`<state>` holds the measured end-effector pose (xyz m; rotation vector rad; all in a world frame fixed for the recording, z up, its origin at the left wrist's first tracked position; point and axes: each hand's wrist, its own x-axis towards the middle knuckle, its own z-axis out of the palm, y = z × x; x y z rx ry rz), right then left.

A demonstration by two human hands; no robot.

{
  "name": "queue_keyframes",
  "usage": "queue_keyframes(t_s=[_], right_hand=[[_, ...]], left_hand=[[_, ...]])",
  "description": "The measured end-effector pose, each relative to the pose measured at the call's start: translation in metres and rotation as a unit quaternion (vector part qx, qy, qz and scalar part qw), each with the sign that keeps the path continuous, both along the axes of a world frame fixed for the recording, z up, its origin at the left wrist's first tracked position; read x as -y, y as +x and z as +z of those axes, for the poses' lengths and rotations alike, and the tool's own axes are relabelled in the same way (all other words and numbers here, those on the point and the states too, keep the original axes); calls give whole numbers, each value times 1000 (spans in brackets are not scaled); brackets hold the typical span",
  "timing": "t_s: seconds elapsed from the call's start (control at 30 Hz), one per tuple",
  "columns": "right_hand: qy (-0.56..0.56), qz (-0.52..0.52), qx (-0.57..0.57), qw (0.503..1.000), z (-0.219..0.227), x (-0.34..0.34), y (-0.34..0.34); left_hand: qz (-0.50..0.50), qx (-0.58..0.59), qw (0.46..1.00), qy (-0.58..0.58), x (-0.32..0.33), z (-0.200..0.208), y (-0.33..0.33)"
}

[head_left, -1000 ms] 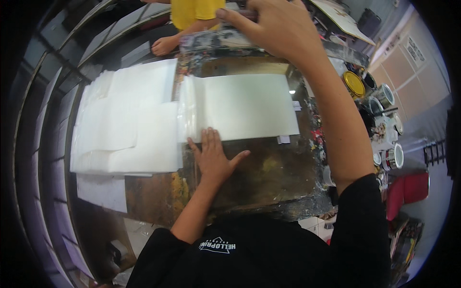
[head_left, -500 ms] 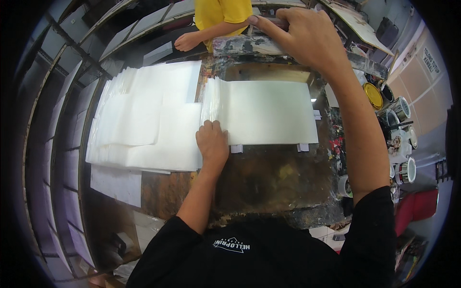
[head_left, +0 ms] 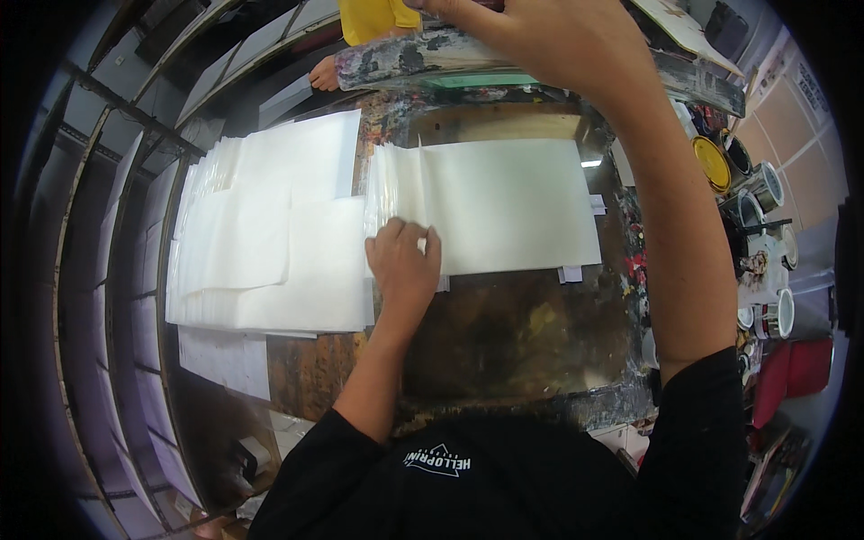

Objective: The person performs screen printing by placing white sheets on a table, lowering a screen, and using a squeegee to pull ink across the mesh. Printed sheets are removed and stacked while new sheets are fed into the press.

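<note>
My left hand is closed at the left edge of a white rectangular sheet, with thumb and curled fingers pinching there. That edge stands up slightly in a fold. Beside it on the left, a stack of thin white sheets with glossy, translucent edges lies partly under my hand. My right hand is raised at the top, in front of a paint-stained wooden bar. Its thumb stretches left; the other fingers are cut off by the picture's edge, so its hold cannot be seen.
A larger pile of white sheets covers the left of the stained table. Small white tabs stick out around the sheet. Paint tubs and a yellow lid line the right. A person in a yellow top stands across the table.
My right hand has moved up, partly out of the picture. The stained bar sits higher and farther left, showing a green strip beneath. My left hand has shifted slightly right, and the sheet's edge has lifted.
</note>
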<state>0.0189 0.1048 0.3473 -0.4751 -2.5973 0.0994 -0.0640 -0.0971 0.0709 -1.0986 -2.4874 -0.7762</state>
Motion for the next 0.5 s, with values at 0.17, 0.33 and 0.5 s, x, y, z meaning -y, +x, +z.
queue_keyframes(t_s=[0.17, 0.33, 0.5], right_hand=[[53, 28, -97, 994, -16, -19, -6], [54, 33, -36, 997, -21, -3, 0], [65, 26, -32, 997, -23, -7, -5]], left_hand=[[-13, 117, 988, 103, -25, 36, -40], [45, 109, 985, 122, 58, 35, -113], [152, -107, 981, 62, 88, 43, -143]])
